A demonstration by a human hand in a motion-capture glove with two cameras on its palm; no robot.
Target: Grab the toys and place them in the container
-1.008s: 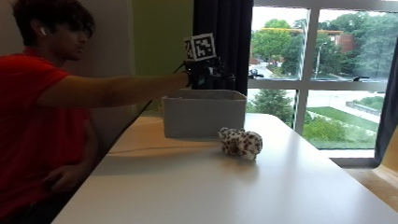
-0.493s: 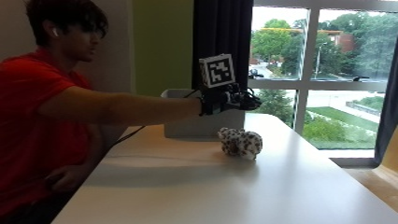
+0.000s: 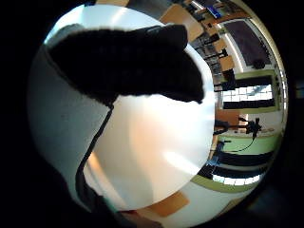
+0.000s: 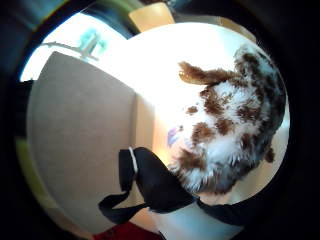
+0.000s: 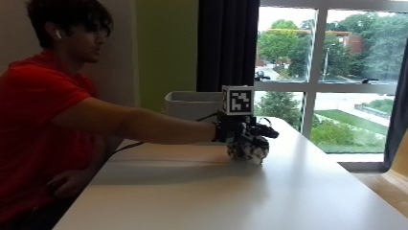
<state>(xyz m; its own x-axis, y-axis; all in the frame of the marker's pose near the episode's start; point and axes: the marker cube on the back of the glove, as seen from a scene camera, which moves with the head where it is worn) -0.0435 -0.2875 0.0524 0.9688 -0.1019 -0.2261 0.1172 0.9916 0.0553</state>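
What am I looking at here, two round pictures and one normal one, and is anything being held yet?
There is no machine: a person at a white table works with a black-gloved right hand. The normal picture comes from a camera beside the table. The two round ones come from small cameras on that hand's palm, one by the thumb and one by the little finger. On the table stand a grey container and a spotted plush toy. The hand is right over the toy, which fills much of the thumb-side view, beside the container's wall. Whether the grip has closed on it cannot be seen.
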